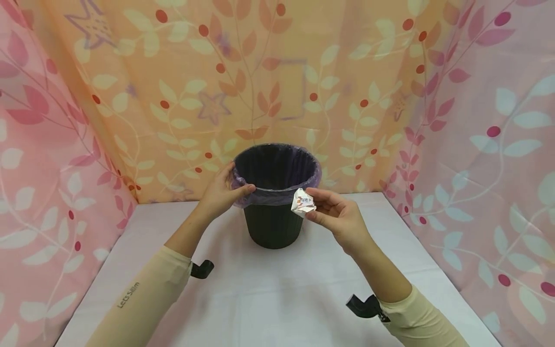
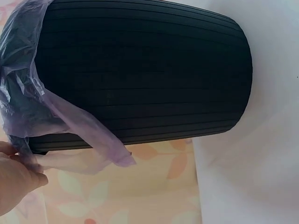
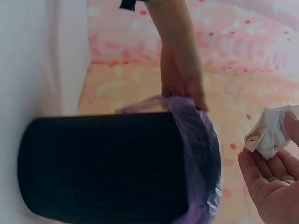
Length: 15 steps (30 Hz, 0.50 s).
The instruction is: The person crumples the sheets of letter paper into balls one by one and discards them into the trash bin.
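A dark ribbed trash can (image 1: 274, 229) stands upright on the white table, lined with a thin purple trash bag (image 1: 277, 196) folded over its rim. My left hand (image 1: 220, 193) grips the bagged rim on the left side, thumb toward the front. In the left wrist view, that hand (image 2: 18, 182) is partly cut off, and a loose end of the bag (image 2: 100, 135) hangs down near it. Between thumb and fingers, my right hand (image 1: 344, 221) pinches a crumpled piece of white printed paper (image 1: 302, 203), in front of the can's right rim. The right wrist view shows the crumpled paper (image 3: 270, 133) too.
The white-covered table (image 1: 260, 299) spreads out in front of the can. An orange floral curtain (image 1: 182, 86) hangs behind, with pink floral curtains at the left (image 1: 39, 168) and right (image 1: 498, 168). Black mounts (image 1: 202, 269) stick out at both wrists.
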Each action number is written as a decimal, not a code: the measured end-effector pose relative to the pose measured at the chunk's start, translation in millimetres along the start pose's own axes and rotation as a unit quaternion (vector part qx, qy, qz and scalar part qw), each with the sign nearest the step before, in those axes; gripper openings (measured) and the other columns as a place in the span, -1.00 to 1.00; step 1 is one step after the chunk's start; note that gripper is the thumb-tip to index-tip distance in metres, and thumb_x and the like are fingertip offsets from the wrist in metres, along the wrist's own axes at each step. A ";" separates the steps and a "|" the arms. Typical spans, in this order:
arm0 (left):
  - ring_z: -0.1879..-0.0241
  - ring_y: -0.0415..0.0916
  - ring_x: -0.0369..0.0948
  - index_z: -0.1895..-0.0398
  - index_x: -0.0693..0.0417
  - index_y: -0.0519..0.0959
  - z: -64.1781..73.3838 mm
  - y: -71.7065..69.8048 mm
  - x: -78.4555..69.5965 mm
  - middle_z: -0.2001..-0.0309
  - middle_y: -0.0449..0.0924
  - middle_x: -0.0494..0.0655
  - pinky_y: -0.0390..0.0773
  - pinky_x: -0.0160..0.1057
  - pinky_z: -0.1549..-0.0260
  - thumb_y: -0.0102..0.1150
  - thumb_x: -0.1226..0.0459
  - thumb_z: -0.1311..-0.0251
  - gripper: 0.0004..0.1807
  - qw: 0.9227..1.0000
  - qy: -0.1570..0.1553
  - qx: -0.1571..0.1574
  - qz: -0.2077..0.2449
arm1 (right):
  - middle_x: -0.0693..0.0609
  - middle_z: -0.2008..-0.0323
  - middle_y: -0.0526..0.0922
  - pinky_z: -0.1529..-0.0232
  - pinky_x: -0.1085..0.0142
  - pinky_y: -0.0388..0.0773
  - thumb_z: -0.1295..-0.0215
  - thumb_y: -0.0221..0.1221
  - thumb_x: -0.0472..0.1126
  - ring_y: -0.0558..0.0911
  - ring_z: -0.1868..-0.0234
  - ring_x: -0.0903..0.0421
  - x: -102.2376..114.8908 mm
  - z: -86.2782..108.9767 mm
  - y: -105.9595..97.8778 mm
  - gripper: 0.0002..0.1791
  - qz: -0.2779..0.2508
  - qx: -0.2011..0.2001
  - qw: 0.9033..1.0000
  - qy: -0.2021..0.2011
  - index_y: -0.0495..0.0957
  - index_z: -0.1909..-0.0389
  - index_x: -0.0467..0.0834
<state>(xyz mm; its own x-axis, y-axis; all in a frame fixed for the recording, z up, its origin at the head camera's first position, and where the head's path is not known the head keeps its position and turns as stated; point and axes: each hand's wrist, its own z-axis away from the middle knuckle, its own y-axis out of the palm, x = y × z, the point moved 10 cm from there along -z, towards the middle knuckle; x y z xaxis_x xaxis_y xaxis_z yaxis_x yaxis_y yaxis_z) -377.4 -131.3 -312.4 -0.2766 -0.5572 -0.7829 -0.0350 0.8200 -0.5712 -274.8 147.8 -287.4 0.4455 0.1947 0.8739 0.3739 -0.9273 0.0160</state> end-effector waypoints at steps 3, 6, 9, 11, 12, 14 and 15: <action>-0.62 -0.12 0.08 -0.66 0.06 -0.02 -0.7 -0.8 -1.0 -0.65 -0.09 0.10 0.03 0.21 -0.54 0.40 -0.37 0.01 0.32 1.000 0.001 0.000 -0.010 | -0.01 -0.02 0.70 -0.04 0.28 0.70 -0.19 0.33 -0.58 0.71 0.01 0.11 14.8 -13.0 -5.2 -0.41 0.015 0.016 0.999 -0.025 0.47 -0.28 -0.46; -0.62 -0.11 0.10 -0.66 0.05 -0.02 -0.7 -0.8 -1.8 -0.64 -0.08 0.11 0.05 0.23 -0.52 0.39 -0.38 0.01 0.32 1.000 0.000 0.002 -0.015 | -0.02 -0.02 0.70 -0.01 0.28 0.71 -0.18 0.32 -0.61 0.71 0.03 0.10 27.6 -27.2 -10.0 -0.43 0.044 0.035 0.997 -0.048 0.48 -0.25 -0.47; -0.62 -0.11 0.10 -0.66 0.05 -0.03 -0.5 -0.9 -2.9 -0.64 -0.08 0.10 0.05 0.23 -0.52 0.39 -0.39 0.02 0.33 1.000 0.002 0.005 -0.017 | -0.01 -0.05 0.70 0.02 0.28 0.72 -0.17 0.34 -0.58 0.71 0.00 0.10 38.2 -41.9 -13.1 -0.44 0.090 0.053 0.993 -0.059 0.51 -0.24 -0.44; -0.61 -0.10 0.10 -0.66 0.05 -0.02 0.1 -1.5 -3.8 -0.64 -0.07 0.11 0.05 0.24 -0.52 0.39 -0.38 0.01 0.32 1.000 0.004 0.005 -0.021 | 0.00 -0.07 0.70 0.03 0.28 0.72 -0.17 0.35 -0.57 0.69 -0.04 0.10 43.7 -51.4 -13.5 -0.44 0.123 0.065 0.989 -0.058 0.53 -0.23 -0.41; -0.61 -0.09 0.09 -0.66 0.06 -0.02 0.4 -1.6 -4.3 -0.64 -0.06 0.11 0.05 0.23 -0.52 0.39 -0.38 0.01 0.32 1.000 0.005 0.005 -0.021 | 0.01 -0.07 0.70 0.01 0.29 0.71 -0.16 0.36 -0.56 0.69 -0.06 0.10 46.6 -56.2 -12.9 -0.45 0.138 0.071 0.986 -0.060 0.54 -0.22 -0.41; -0.61 -0.08 0.10 -0.66 0.07 -0.01 1.6 -1.7 -4.4 -0.64 -0.05 0.12 0.05 0.24 -0.52 0.40 -0.37 0.00 0.31 1.000 0.007 0.005 -0.024 | -0.03 -0.09 0.69 -0.06 0.31 0.68 -0.15 0.38 -0.55 0.67 -0.11 0.10 52.0 -65.2 -10.8 -0.45 0.171 0.085 0.979 -0.066 0.56 -0.21 -0.38; -0.61 -0.08 0.10 -0.66 0.07 -0.01 2.2 -1.7 -4.1 -0.63 -0.04 0.12 0.05 0.24 -0.52 0.39 -0.37 0.00 0.31 1.000 0.007 0.004 -0.027 | -0.06 -0.10 0.69 -0.11 0.32 0.66 -0.14 0.39 -0.56 0.67 -0.13 0.09 54.5 -69.7 -9.2 -0.45 0.185 0.092 0.976 -0.069 0.57 -0.20 -0.37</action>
<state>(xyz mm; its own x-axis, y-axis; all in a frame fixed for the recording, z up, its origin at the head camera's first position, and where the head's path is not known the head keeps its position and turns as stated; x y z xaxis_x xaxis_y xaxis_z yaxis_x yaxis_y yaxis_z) -374.1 -130.7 -308.8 -0.2874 -0.5993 -0.7472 -0.0422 0.7873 -0.6151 -310.7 144.7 -206.1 0.6781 -0.0901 0.7294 0.3004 -0.8717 -0.3870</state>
